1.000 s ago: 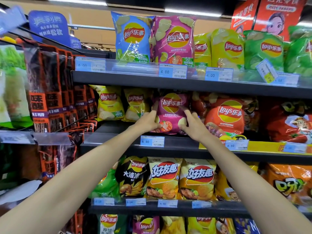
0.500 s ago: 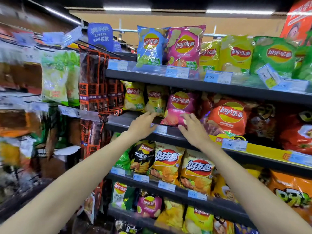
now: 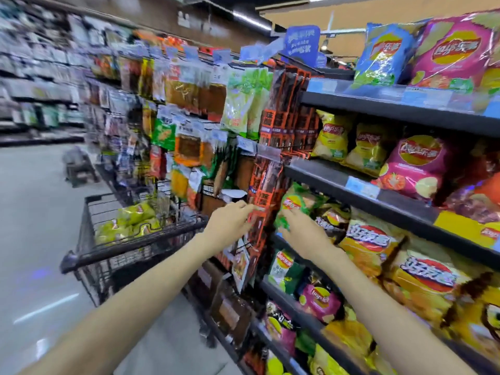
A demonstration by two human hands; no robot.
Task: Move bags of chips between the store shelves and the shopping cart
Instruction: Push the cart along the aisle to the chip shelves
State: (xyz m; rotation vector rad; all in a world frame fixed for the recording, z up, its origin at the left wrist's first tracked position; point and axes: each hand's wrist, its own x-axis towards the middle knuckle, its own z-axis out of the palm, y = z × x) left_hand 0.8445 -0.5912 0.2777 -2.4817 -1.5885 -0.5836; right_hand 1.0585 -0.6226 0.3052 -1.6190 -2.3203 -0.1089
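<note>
The pink Lay's bag [image 3: 416,166] stands on the middle shelf [image 3: 400,203] at the right, with no hand on it. My left hand [image 3: 230,226] hangs empty with relaxed fingers in front of the orange-and-black hanging packs [image 3: 266,182]. My right hand [image 3: 303,234] is also empty, its fingers loose in front of a green Lay's bag [image 3: 295,203] one shelf lower. The black shopping cart [image 3: 135,240] stands to the left of my hands with several yellow chip bags [image 3: 132,220] inside. The picture is blurred by motion.
Shelves full of chip bags fill the right side, above and below my arms. Racks of hanging snack packs [image 3: 189,147] run along the aisle behind the cart. Grey aisle floor [image 3: 32,212] stretches to the left, with a small dark stool [image 3: 78,166] further down.
Both hands have left the pink bag on the middle shelf and dropped down and left, empty. The view has swung left, bringing the cart into sight.
</note>
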